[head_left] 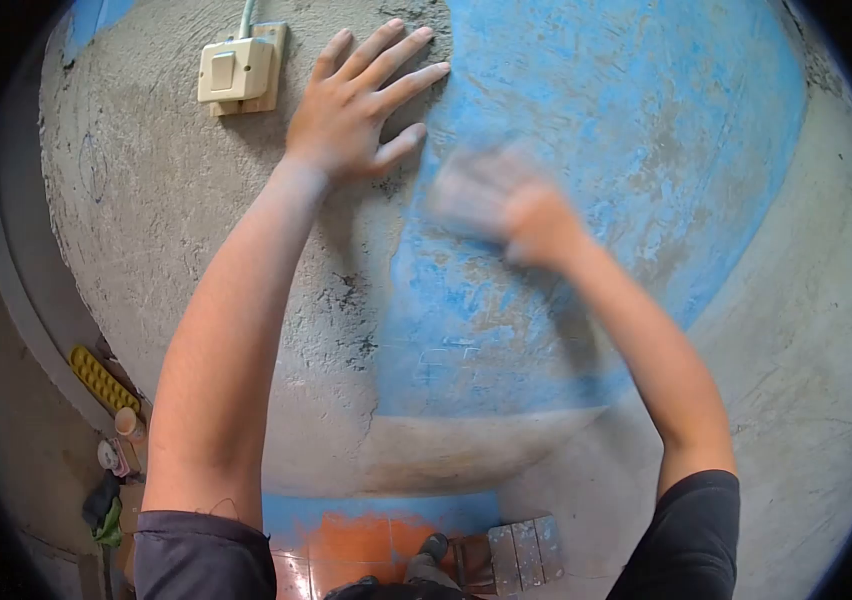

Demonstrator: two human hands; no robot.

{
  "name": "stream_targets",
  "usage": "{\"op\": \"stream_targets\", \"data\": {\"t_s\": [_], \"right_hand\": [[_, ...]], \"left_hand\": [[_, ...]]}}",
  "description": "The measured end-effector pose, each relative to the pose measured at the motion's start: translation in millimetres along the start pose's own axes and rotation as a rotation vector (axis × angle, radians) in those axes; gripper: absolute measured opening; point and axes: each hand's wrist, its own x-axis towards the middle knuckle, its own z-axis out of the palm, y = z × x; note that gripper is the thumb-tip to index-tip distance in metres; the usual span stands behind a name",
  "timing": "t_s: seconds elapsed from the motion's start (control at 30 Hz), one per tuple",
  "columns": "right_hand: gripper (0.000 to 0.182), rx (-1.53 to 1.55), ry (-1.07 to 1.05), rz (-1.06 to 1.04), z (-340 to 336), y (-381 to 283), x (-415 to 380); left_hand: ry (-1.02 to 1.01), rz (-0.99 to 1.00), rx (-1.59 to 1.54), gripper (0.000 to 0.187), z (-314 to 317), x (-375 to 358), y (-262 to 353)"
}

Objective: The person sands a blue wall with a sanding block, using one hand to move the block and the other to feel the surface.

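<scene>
My left hand (351, 100) lies flat on the bare grey plaster of the wall, fingers spread, dusted pale. Just right of it begins a patch of worn blue paint (726, 110), scuffed and streaked so that grey shows through. Over this patch's left part is my right hand (506, 200), smeared by motion. A pale greyish shape lies at its fingers, too blurred to name, and whether anything is held there cannot be made out. A cream light switch (223, 72) on a wooden block sits to the left of my left hand, with a cable running upward.
Low on the left are a yellow tray with rounded hollows (104, 380), an orange-white cup (129, 423) and a green cloth (109, 525). Below me, a slatted wooden stool (526, 553) stands on the orange tiled floor (351, 540), near my feet.
</scene>
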Motion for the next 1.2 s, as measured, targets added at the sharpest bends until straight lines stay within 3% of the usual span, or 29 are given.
{"op": "stream_targets", "data": {"t_s": [0.1,0.13,0.2,0.3,0.37,0.43,0.47,0.53,0.63,0.67,0.8,0.87,0.93,1.0,1.1,1.17,1.2], "right_hand": [[0.053,0.182,-0.101,-0.443,16,3,-10],[0.055,0.305,-0.073,-0.087,-7,20,1],[0.053,-0.137,0.401,0.124,-35,60,20],[0.057,-0.200,0.529,0.379,-18,44,19],[0.064,0.013,-0.004,-0.063,0,3,-2],[0.072,0.349,-0.188,-0.365,27,2,-26],[0.073,0.052,-0.171,-0.368,20,20,-26],[0.074,-0.025,0.032,0.091,7,42,-38],[0.071,-0.116,0.571,0.736,24,23,-46],[0.068,-0.190,0.420,0.650,37,4,-57],[0.075,0.320,-0.056,0.079,117,-105,-123],[0.076,0.268,-0.079,0.148,122,-98,-152],[0.072,-0.041,0.109,0.553,123,-56,-184],[0.071,-0.006,0.794,1.016,105,-13,-175],[0.070,-0.010,0.764,1.128,103,-26,-177],[0.075,-0.038,0.303,0.906,130,-84,-187],[0.082,0.087,0.141,0.804,144,-120,-196]], "left_hand": [[0.011,0.005,0.002,0.065,0,4,-1],[0.008,-0.005,-0.001,0.065,-2,4,0],[-0.018,-0.036,0.006,0.066,-2,1,4],[-0.034,-0.027,0.085,0.065,-3,2,4],[-0.051,-0.021,0.074,0.066,-3,1,5],[-0.012,-0.032,0.033,0.067,-1,1,3],[-0.006,-0.032,0.029,0.066,-2,5,2],[-0.010,-0.025,0.023,0.065,-3,1,4],[0.003,-0.011,0.032,0.062,-2,1,4],[0.006,-0.013,0.031,0.062,-2,1,4],[0.013,-0.019,0.044,0.062,-2,1,7],[0.018,-0.008,0.053,0.063,-1,4,5],[0.033,0.002,0.045,0.063,-1,6,5],[0.014,0.037,0.051,0.064,-1,6,4],[0.022,0.055,0.048,0.063,-1,10,7],[0.045,0.069,0.054,0.062,0,10,8],[0.053,0.073,0.062,0.062,2,11,8]]}}
